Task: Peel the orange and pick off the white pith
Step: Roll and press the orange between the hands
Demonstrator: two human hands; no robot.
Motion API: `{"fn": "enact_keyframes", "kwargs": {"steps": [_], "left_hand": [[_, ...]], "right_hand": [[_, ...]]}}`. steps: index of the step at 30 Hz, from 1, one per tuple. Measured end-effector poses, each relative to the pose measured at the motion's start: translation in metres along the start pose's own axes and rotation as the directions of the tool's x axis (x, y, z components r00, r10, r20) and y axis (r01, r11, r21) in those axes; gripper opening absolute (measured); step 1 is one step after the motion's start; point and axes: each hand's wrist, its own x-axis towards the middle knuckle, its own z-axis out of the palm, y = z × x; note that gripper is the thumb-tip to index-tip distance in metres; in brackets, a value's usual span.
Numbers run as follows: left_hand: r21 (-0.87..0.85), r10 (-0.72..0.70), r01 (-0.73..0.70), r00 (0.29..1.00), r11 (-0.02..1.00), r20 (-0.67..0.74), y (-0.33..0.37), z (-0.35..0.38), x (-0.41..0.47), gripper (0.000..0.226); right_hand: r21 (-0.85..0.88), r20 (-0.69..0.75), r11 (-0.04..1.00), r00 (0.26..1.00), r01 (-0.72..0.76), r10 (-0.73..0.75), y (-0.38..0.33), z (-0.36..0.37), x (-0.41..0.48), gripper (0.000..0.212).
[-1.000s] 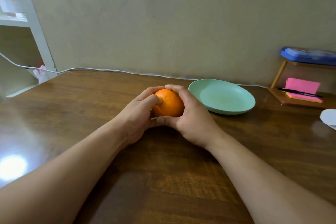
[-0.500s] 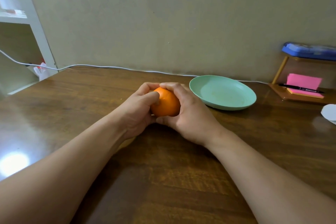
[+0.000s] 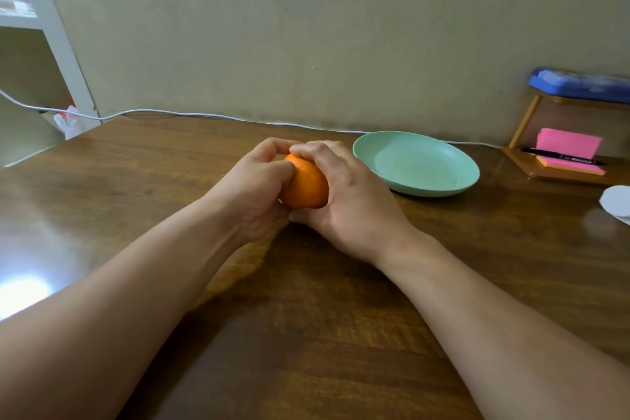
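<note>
Orange (image 3: pixel 305 186) is held just above the desk (image 3: pixel 306 334), wedged between the two hands. It lies to the right of the left hand (image 3: pixel 254 187) and to the left of the right hand (image 3: pixel 351 201), touching both. Beyond the right hand's knuckles, near but apart, sits a green plate (image 3: pixel 419 164), a likely place for scraps of peel. The right hand is curled round the fruit from its right side, fingers (image 3: pixel 308 148) arched over the top and thumb tucked beneath, acting as the clamp. The left hand is curled onto it too, thumb (image 3: pixel 284 167) pressed against the upper left of the exposed skin and forefinger bent over the top to meet the right hand's fingertips. Neither hand is nearer, but the left thumb seems placed to dig in, so the first break would go in from the left, toward the right palm. The orange is nearly round, with no long axis to speak of, and its stem end is hidden. Its visible skin is smooth, bright and unbroken, so I judge that peeling has not yet begun. A pale fleck at its lower left edge is too small to identify.
</note>
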Motion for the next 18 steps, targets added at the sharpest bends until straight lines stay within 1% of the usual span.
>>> {"fn": "enact_keyframes", "kwargs": {"steps": [3, 5, 9, 11, 14, 16, 18], "left_hand": [[0.021, 0.015, -0.015, 1.000, 1.000, -0.011, 0.000, -0.002, 0.000, 0.050], [0.003, -0.002, 0.002, 1.000, 1.000, 0.002, -0.001, -0.005, 0.001, 0.050], [-0.040, -0.054, 0.060, 0.990, 0.997, 0.129, -0.002, -0.008, 0.003, 0.046], [-0.035, -0.055, 0.062, 0.985, 0.997, 0.164, -0.001, -0.008, 0.003, 0.041], [0.016, -0.072, 0.071, 0.988, 0.997, 0.135, 0.001, -0.009, 0.003, 0.033], [0.064, -0.109, 0.103, 0.989, 0.993, 0.099, 0.002, -0.013, 0.004, 0.037], [0.123, -0.176, 0.161, 0.976, 0.979, 0.126, 0.005, -0.015, 0.002, 0.038]], "right_hand": [[0.005, 0.009, 1.000, 1.000, 0.004, -0.004, 0.000, -0.002, 0.001, 0.088], [0.039, 0.021, 0.999, 1.000, -0.010, 0.009, 0.002, -0.004, 0.002, 0.087], [0.198, 0.027, 0.974, 0.994, -0.114, 0.110, 0.009, -0.010, 0.002, 0.087], [0.229, 0.020, 0.962, 0.989, -0.146, 0.145, 0.013, -0.013, 0.002, 0.088], [0.204, 0.016, 0.966, 0.987, -0.158, 0.158, 0.015, -0.015, 0.002, 0.087], [0.154, -0.027, 0.979, 0.990, -0.135, 0.141, 0.015, -0.016, 0.002, 0.086], [0.081, -0.065, 0.993, 0.993, -0.092, 0.097, 0.012, -0.016, 0.002, 0.085]]}}
